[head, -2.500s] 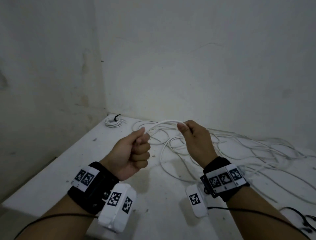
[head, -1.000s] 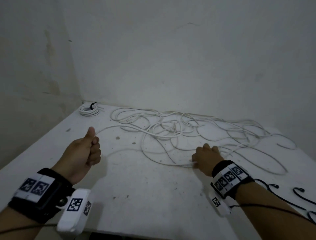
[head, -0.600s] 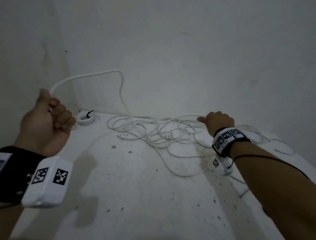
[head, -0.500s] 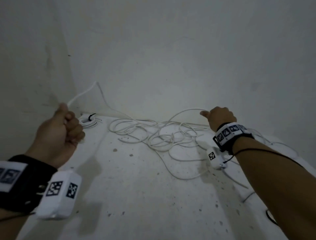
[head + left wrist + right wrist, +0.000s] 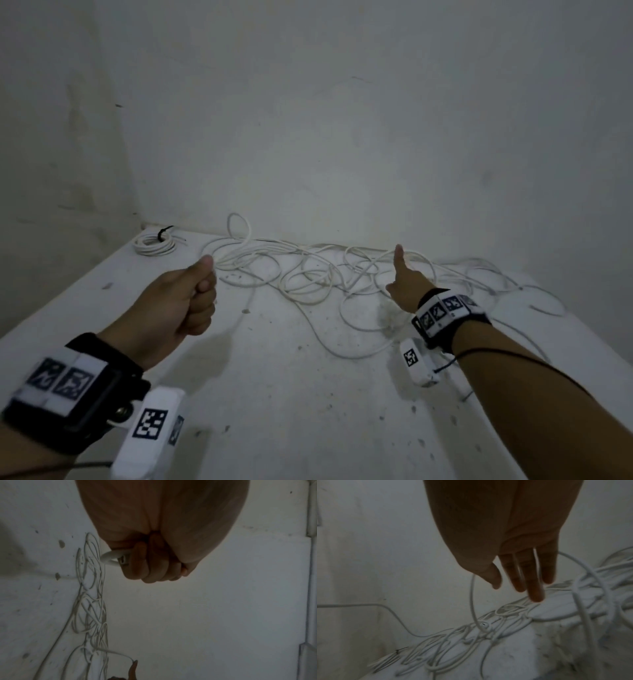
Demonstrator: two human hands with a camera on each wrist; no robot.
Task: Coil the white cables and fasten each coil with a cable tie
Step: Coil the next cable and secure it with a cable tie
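Observation:
A long white cable (image 5: 308, 274) lies in a loose tangle across the back of the white table (image 5: 274, 394). My left hand (image 5: 191, 294) is a fist that grips the cable's end; the left wrist view shows a short loop and the plug (image 5: 120, 559) under the curled fingers. From the fist the cable rises in a loop (image 5: 239, 226) near the wall. My right hand (image 5: 402, 277) hovers over the tangle with straight, spread fingers (image 5: 536, 588); a strand (image 5: 472, 601) hangs beside the thumb, and nothing is gripped.
A finished coil (image 5: 154, 243) tied with a black cable tie (image 5: 163, 233) lies in the back left corner. Walls close the table at the back and left. A thin black wire (image 5: 513, 363) runs along my right forearm.
My left fist has come down from beside the wall to just above the table, still holding the cable end. My right hand has let go of its strand and spread its fingers.

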